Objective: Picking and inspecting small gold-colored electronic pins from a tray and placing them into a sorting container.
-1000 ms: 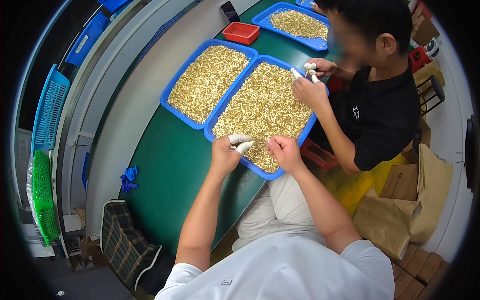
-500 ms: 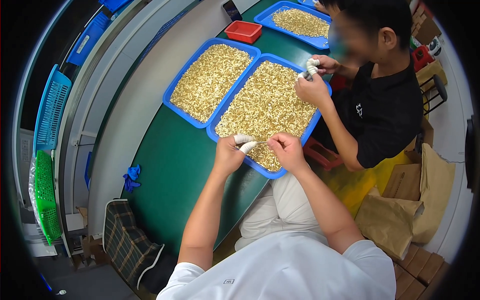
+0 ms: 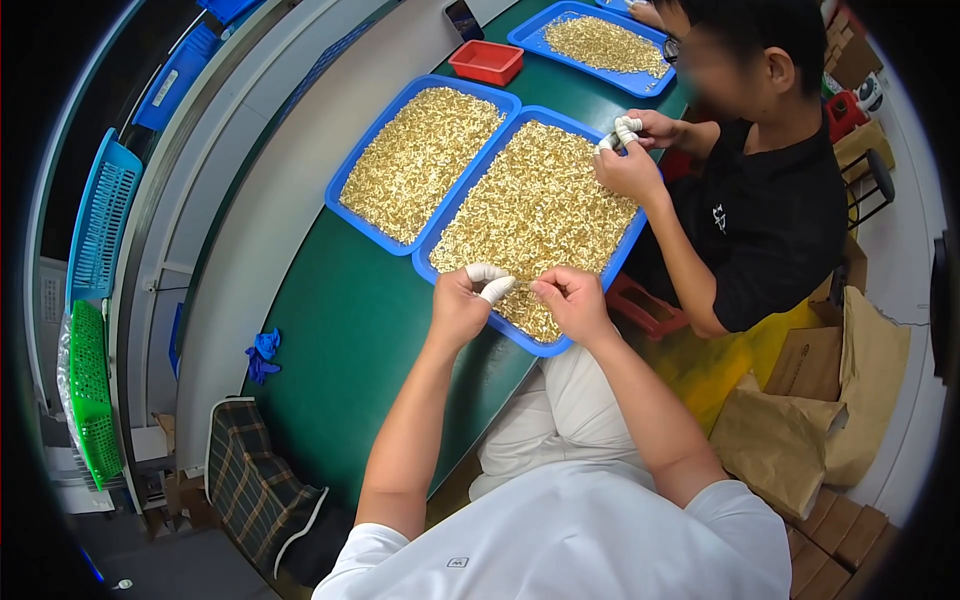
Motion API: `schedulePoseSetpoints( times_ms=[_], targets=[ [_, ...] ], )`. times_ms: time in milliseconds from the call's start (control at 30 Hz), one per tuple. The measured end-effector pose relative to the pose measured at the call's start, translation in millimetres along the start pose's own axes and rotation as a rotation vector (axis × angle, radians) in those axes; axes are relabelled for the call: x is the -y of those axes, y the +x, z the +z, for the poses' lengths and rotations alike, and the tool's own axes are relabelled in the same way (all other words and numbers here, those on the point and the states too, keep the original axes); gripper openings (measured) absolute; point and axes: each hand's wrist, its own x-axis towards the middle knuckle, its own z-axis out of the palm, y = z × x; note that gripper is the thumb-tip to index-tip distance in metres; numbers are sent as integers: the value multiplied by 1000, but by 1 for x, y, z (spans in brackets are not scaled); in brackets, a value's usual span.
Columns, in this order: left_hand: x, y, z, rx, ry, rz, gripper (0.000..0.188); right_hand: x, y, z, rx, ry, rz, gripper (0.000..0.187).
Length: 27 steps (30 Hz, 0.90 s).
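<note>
My left hand (image 3: 463, 304) is over the near end of a blue tray (image 3: 428, 262) heaped with small gold-coloured metal pieces (image 3: 530, 200). White finger covers wrap its thumb and index finger, and those two are pinched together. Facing it, my right hand (image 3: 572, 303) has bare fingers, also in a pinch. A small gap separates the two sets of fingertips. Whatever they hold is too small to make out against the pieces below. A second blue tray (image 3: 335, 203) of similar gold pieces (image 3: 420, 160) lies alongside on the left.
Beside the trays sits a co-worker (image 3: 770, 190), hands (image 3: 630, 160) in white finger covers above the tray's far right edge. A red bin (image 3: 486, 62) and another blue tray (image 3: 600, 80) stand farther back. Blue gloves (image 3: 263, 355) lie on the green table (image 3: 340, 330) at left.
Both my hands have barely shifted, still pinching over the tray. A thin piece visible between my fingertips earlier is harder to see now. The co-worker's head and hands have moved slightly right.
</note>
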Motion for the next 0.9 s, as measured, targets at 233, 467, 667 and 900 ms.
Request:
schedulePoseSetpoints(
  times_ms=[233, 467, 667, 900],
  targets=[
    [4, 1, 0, 26, 165, -17, 14, 4, 0, 0, -28, -68, -95, 10],
    [-13, -2, -3, 46, 335, 134, 19, 0, 2, -2, 27, -66, -36, 15],
    [17, 3, 2, 243, 179, -113, 23, 5, 1, 0, 68, -98, -99, 17],
    [1, -4, 5, 38, 42, -48, 10, 4, 1, 0, 0, -85, -44, 22]
  ],
)
